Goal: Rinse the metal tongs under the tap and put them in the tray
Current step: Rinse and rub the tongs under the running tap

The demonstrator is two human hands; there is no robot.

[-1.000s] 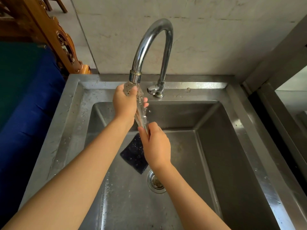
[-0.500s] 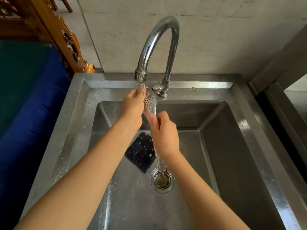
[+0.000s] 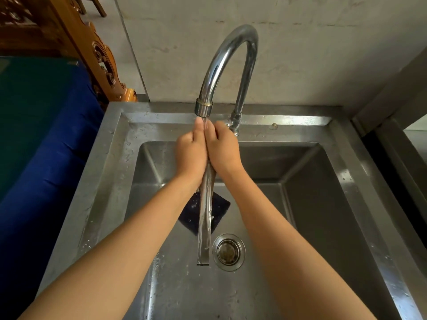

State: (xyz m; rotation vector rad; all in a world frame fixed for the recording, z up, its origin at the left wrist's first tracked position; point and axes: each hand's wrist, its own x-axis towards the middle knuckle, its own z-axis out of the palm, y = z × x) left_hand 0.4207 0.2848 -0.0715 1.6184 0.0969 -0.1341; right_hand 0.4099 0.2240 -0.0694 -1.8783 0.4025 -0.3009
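Note:
The metal tongs (image 3: 205, 215) hang lengthwise over the sink, their handle end pointing toward me near the drain. Their perforated head is hidden between my two hands. My left hand (image 3: 190, 153) and my right hand (image 3: 223, 150) press together around that upper end, right under the tap spout (image 3: 203, 109). A thin stream of water falls from the spout onto my fingertips. No tray is in view.
The steel sink (image 3: 312, 204) has a round drain (image 3: 228, 251) and a dark scouring pad (image 3: 217, 210) lying on its bottom beneath the tongs. A blue and green cloth-covered surface (image 3: 46, 146) lies to the left, carved wooden furniture (image 3: 99, 54) behind it. A metal ledge runs along the right.
My right hand slid up the tongs from the middle to the head, joining my left hand under the spout. The perforated head, visible before, is now covered.

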